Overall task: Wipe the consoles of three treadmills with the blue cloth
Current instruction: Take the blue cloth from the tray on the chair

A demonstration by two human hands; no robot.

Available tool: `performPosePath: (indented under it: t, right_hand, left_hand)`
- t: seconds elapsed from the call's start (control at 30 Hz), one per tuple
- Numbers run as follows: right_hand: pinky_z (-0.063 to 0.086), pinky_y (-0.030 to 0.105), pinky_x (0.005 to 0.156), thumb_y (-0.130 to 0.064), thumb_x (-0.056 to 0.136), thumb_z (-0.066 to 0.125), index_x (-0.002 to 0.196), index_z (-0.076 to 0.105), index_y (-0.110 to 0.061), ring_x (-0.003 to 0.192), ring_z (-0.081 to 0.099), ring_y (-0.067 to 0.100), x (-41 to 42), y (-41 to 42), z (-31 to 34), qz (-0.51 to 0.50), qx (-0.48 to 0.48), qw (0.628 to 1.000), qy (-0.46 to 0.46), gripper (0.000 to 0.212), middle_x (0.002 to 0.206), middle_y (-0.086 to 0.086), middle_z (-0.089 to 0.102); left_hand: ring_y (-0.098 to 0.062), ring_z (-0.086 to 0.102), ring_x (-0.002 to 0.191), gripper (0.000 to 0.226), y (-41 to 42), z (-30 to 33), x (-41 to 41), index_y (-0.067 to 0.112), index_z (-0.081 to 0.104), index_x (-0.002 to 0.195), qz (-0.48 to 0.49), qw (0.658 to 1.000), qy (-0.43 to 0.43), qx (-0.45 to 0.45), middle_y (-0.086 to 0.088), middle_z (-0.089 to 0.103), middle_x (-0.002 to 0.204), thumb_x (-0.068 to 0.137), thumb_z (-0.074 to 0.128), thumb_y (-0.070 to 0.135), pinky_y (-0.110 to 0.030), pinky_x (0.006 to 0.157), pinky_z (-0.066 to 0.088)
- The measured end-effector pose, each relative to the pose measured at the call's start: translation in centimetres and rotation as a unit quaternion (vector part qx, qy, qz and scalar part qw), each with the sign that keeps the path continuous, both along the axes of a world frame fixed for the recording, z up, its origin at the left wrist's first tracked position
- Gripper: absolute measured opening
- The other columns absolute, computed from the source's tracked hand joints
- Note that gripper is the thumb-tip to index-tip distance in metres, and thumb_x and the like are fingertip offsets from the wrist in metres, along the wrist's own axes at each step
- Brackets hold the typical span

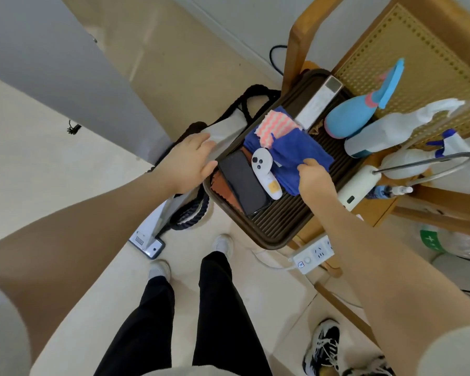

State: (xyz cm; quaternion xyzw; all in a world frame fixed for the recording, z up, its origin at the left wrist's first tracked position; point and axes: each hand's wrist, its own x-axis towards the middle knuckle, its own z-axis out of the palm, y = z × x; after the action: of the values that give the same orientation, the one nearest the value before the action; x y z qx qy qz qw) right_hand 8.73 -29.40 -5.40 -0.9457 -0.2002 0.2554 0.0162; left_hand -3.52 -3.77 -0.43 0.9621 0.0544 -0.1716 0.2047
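- Pale floor tiles lie under a wooden chair point(429, 36) that carries a dark ridged tray point(277, 226).
- On the tray, the blue cloth point(301, 147) lies right of a black phone point(244, 183).
- Right hand point(314, 176) pinches the cloth's near edge; left hand point(186, 162) rests with relaxed fingers at the tray's left rim.
- Step seems to be fetching the cloth; next it must be lifted free.
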Motion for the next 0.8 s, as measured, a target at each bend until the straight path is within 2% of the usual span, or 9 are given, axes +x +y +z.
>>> performPosePath:
  t: [0.07,0.17,0.27,0.37,0.43,0.5,0.6,0.67,0.8]
  right_hand:
    - [0.041,0.042,0.084,-0.002,0.094,0.042,0.102,0.061,0.005,0.101,0.053,0.036,-0.1,1.2,2.4,0.011,0.088,0.995,-0.038,0.022,0.109,0.021,0.056]
    - [0.047,0.042,0.073,-0.002,0.088,0.051,0.088,0.065,0.003,0.083,0.057,0.03,-1.6,4.0,6.9,0.012,0.265,0.963,-0.057,0.016,0.091,0.016,0.064]
    - [0.036,0.033,0.056,-0.008,0.079,0.048,0.068,0.059,-0.001,0.059,0.046,0.02,-3.9,7.7,11.5,0.073,0.353,0.932,-0.028,0.017,0.062,0.002,0.052]
    - [0.031,0.03,0.052,-0.011,0.075,0.047,0.058,0.053,-0.002,0.053,0.041,0.017,-7.0,12.7,16.4,0.138,0.367,0.919,0.042,0.02,0.052,-0.002,0.044]
    - [0.03,0.018,0.05,-0.007,0.074,0.05,0.057,0.057,-0.003,0.05,0.04,0.009,-9.8,16.5,19.1,0.186,0.36,0.91,0.091,0.019,0.052,-0.001,0.048]
    - [0.031,0.014,0.049,-0.003,0.076,0.053,0.056,0.059,-0.007,0.048,0.042,0.007,-13.3,20.7,21.3,0.219,0.342,0.903,0.139,0.022,0.049,-0.005,0.049]
    - [0.033,0.018,0.054,-0.002,0.073,0.051,0.051,0.058,-0.016,0.053,0.044,0.004,-19.9,26.9,23.9,0.248,0.35,0.877,0.216,0.027,0.051,-0.007,0.054]
    - [0.035,0.026,0.058,-0.005,0.07,0.049,0.049,0.056,-0.02,0.059,0.047,0.011,-26.0,31.3,25.5,0.297,0.354,0.852,0.245,0.027,0.056,-0.004,0.057]
    - [0.033,0.029,0.06,-0.004,0.072,0.046,0.055,0.055,-0.015,0.062,0.044,0.014,-41.4,39.7,27.6,0.411,0.325,0.792,0.312,0.022,0.058,-0.005,0.052]
  left_hand:
    - [-0.039,0.029,0.136,0.05,-0.8,0.9,0.2,-0.004,0.039,0.136,-0.018,1.0,-0.007,-0.016,-0.025,0.031,0.146,0.096,0.045,0.027,-0.043,0.11,0.022]
    - [-0.035,0.027,0.137,0.051,-1.5,3.4,0.2,0.001,0.036,0.139,-0.031,0.998,-0.033,-0.036,-0.021,0.028,0.149,0.096,0.045,0.027,-0.039,0.112,0.022]
    - [-0.037,0.038,0.13,0.062,-0.5,7.2,-1.1,0.0,0.038,0.138,-0.035,0.996,-0.059,-0.057,-0.022,0.037,0.144,0.09,0.036,0.039,-0.042,0.107,0.032]
    - [-0.033,0.042,0.127,0.067,2.3,11.5,-4.6,0.002,0.041,0.137,-0.012,0.995,-0.078,-0.068,-0.018,0.042,0.141,0.083,0.033,0.041,-0.04,0.106,0.033]
    - [-0.029,0.048,0.119,0.054,4.4,14.3,-8.3,0.006,0.05,0.13,0.028,0.992,-0.09,-0.09,-0.011,0.053,0.13,0.087,0.038,0.038,-0.033,0.1,0.037]
    - [-0.022,0.056,0.095,0.032,7.0,16.5,-13.0,0.01,0.056,0.115,0.101,0.985,-0.074,-0.118,-0.003,0.063,0.103,0.094,0.044,0.031,-0.025,0.079,0.04]
    - [-0.014,0.043,0.064,0.018,11.0,18.9,-22.2,0.014,0.053,0.083,0.222,0.966,-0.02,-0.131,0.002,0.051,0.07,0.095,0.049,0.028,-0.018,0.053,0.031]
    - [-0.009,0.037,0.056,0.026,13.3,19.9,-30.1,0.014,0.048,0.071,0.31,0.937,-0.04,-0.155,0.004,0.045,0.062,0.094,0.05,0.025,-0.017,0.05,0.03]
    - [-0.002,0.041,0.054,0.024,15.8,22.3,-47.5,0.019,0.052,0.069,0.48,0.849,-0.094,-0.198,0.009,0.048,0.062,0.093,0.052,0.025,-0.012,0.051,0.032]
